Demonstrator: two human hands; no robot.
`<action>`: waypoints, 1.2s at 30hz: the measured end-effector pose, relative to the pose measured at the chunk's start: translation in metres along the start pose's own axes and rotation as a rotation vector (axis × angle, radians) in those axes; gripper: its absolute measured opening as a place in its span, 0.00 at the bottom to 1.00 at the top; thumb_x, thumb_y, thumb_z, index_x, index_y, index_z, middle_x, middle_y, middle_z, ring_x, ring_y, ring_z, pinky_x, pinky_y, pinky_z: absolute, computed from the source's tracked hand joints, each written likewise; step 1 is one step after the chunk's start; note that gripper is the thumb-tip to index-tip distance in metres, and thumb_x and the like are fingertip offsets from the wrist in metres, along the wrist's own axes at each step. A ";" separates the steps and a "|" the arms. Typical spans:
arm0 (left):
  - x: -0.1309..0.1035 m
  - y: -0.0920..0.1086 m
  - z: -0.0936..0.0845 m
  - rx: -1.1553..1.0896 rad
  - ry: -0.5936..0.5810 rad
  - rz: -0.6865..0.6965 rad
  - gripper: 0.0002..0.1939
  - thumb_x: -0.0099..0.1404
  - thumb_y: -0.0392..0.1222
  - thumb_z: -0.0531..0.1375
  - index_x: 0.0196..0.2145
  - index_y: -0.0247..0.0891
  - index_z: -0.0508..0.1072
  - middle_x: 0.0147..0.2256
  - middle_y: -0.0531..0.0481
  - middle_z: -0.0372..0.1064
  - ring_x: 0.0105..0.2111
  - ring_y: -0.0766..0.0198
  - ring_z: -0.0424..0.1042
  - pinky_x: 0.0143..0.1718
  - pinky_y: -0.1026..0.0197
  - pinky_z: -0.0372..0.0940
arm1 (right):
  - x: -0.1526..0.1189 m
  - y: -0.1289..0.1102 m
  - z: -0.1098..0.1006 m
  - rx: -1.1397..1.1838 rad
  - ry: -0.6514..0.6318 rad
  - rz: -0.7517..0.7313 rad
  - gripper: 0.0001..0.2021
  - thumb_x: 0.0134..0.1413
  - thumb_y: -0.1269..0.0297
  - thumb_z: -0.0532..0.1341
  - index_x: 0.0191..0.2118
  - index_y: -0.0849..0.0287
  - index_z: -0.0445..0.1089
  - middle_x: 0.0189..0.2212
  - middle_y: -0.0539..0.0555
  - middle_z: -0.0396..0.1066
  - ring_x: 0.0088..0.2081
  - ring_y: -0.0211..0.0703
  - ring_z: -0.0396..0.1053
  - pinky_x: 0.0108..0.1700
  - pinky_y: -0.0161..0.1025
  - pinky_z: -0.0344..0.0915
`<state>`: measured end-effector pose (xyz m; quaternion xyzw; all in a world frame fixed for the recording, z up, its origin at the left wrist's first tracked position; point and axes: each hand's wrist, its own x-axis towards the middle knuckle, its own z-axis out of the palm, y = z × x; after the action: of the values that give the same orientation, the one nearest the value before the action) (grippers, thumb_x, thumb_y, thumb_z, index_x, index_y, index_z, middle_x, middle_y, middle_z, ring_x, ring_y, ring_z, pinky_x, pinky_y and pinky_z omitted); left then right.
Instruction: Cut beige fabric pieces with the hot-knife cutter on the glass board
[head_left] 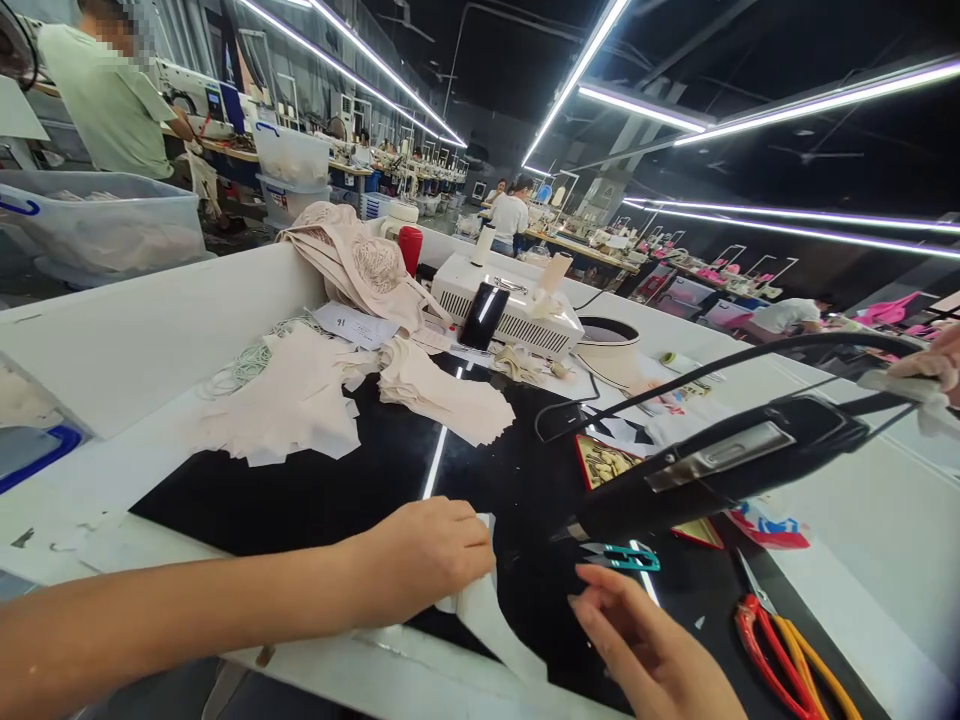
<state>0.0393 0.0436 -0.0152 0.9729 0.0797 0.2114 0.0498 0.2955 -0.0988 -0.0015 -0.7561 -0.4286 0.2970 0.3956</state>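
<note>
My left hand (424, 560) is closed over the upper part of a pale fabric piece (495, 625), which hangs toward the table's front edge. My fingertips hide part of the cloth. To the right, my right hand (649, 640) has its fingers curled, with thumb and forefinger apart and nothing visible between them. Just beyond those fingertips lie teal thread snips (622, 557). Above the snips, a long black tool (712, 465) with a narrow metal tip slants down toward the black work surface (300, 510). Red-and-orange-handled scissors (772, 630) rest at the right.
Stacks of pale cut fabric (285, 400) lie on the far left side of the board. Behind them are a phone (484, 315), a white vented machine (517, 310) and a red-edged tray (607, 462) of small parts. A person (109, 95) stands beyond plastic bins (112, 225).
</note>
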 end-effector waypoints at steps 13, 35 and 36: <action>0.002 0.014 0.012 0.202 0.034 0.082 0.08 0.69 0.25 0.60 0.42 0.35 0.74 0.43 0.43 0.76 0.44 0.58 0.75 0.43 0.60 0.67 | 0.055 -0.104 0.019 0.615 0.293 -0.670 0.36 0.49 0.47 0.77 0.62 0.46 0.67 0.46 0.52 0.78 0.38 0.48 0.79 0.37 0.48 0.79; 0.003 0.020 0.031 0.198 0.226 -0.022 0.07 0.77 0.34 0.59 0.46 0.33 0.77 0.47 0.40 0.79 0.50 0.56 0.77 0.47 0.58 0.71 | 0.073 -0.120 0.070 0.817 0.256 -0.750 0.22 0.55 0.65 0.71 0.55 0.49 0.68 0.31 0.44 0.72 0.25 0.35 0.69 0.28 0.36 0.72; 0.003 0.019 0.031 0.196 0.232 -0.024 0.07 0.77 0.35 0.59 0.46 0.33 0.77 0.47 0.40 0.79 0.50 0.56 0.77 0.48 0.58 0.71 | 0.072 -0.120 0.070 0.821 0.250 -0.754 0.22 0.55 0.65 0.71 0.54 0.49 0.68 0.31 0.44 0.73 0.25 0.35 0.69 0.28 0.36 0.72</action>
<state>0.0578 0.0231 -0.0396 0.9411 0.1166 0.3132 -0.0523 0.2241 0.0273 0.0574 -0.3643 -0.4682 0.1858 0.7833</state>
